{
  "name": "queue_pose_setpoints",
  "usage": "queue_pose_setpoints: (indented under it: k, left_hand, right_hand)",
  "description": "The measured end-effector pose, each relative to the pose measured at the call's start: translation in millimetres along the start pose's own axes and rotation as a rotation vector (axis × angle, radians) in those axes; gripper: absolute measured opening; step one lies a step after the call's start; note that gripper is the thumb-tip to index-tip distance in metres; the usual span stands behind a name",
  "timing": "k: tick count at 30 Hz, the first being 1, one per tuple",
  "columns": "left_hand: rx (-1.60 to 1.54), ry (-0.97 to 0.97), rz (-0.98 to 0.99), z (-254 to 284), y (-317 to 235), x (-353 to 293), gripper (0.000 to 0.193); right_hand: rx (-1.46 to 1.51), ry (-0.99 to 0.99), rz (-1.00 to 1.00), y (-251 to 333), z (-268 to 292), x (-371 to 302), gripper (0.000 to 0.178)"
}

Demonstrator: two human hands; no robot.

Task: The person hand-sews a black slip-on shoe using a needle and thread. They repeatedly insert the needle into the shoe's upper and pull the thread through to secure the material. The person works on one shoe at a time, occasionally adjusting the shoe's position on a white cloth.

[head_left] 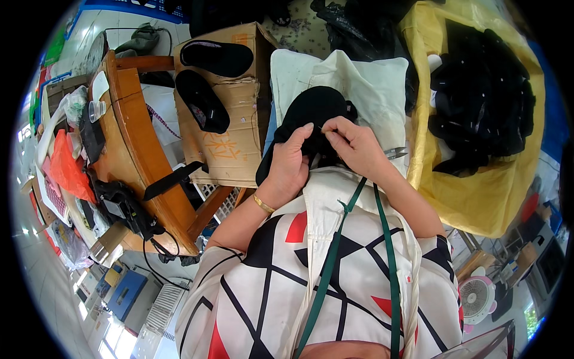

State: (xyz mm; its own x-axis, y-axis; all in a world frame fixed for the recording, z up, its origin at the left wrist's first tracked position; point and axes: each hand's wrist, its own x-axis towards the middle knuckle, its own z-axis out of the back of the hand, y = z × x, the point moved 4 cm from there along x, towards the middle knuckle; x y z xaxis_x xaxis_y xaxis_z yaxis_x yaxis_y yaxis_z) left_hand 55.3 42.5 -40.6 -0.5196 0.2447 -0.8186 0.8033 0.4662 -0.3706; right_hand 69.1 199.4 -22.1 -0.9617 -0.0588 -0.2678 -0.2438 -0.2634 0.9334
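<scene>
Two hands (290, 160) handle black fabric (317, 103) (two shoes (230, 58) on one carton (239, 119)).

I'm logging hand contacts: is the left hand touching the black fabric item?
Touching. The head view shows the left hand gripping the black fabric item, its thumb lying against the dark surface.

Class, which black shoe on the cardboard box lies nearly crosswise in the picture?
The upper shoe, running left to right; the lower shoe slants steeply downward.
</scene>
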Motion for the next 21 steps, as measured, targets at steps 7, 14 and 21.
queue_pose_setpoints:
  k: [7,14,21]
  left_hand:
    - [0.277,0.020,-0.114,9,4,0,0.017]
    - [0.236,0.172,-0.252,-5,8,-2,0.022]
    - [0.670,0.191,-0.318,-3,11,-7,0.018]
  right_hand:
    - [0.110,-0.111,-0.129,7,-11,4,0.009]
    - [-0.233,-0.035,0.005,18,8,13,0.012]
    - [-0.333,-0.077,0.153,26,15,1,0.008]
